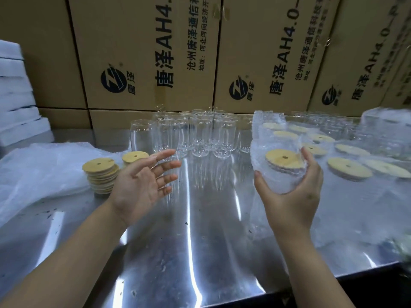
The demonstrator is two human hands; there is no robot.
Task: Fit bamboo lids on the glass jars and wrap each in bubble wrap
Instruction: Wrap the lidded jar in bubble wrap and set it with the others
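My right hand (pixel 293 194) grips a glass jar with a bamboo lid (pixel 282 158), wrapped in bubble wrap (pixel 266 127) whose loose end sticks up. My left hand (pixel 142 181) hovers palm-up over the steel table, fingers spread, holding nothing. A stack of bamboo lids (pixel 101 172) stands just left of it, with a second lid pile (pixel 134 157) behind. A cluster of bare glass jars (pixel 195 134) stands at the back middle. Several lidded jars in bubble wrap (pixel 349 167) lie at the right.
The steel table (pixel 200 230) has its front edge near the bottom of the view. Loose sheets of bubble wrap (pixel 42 172) cover its left side. Printed cardboard boxes (pixel 146 52) wall off the back. White foam blocks (pixel 15 103) are stacked at far left.
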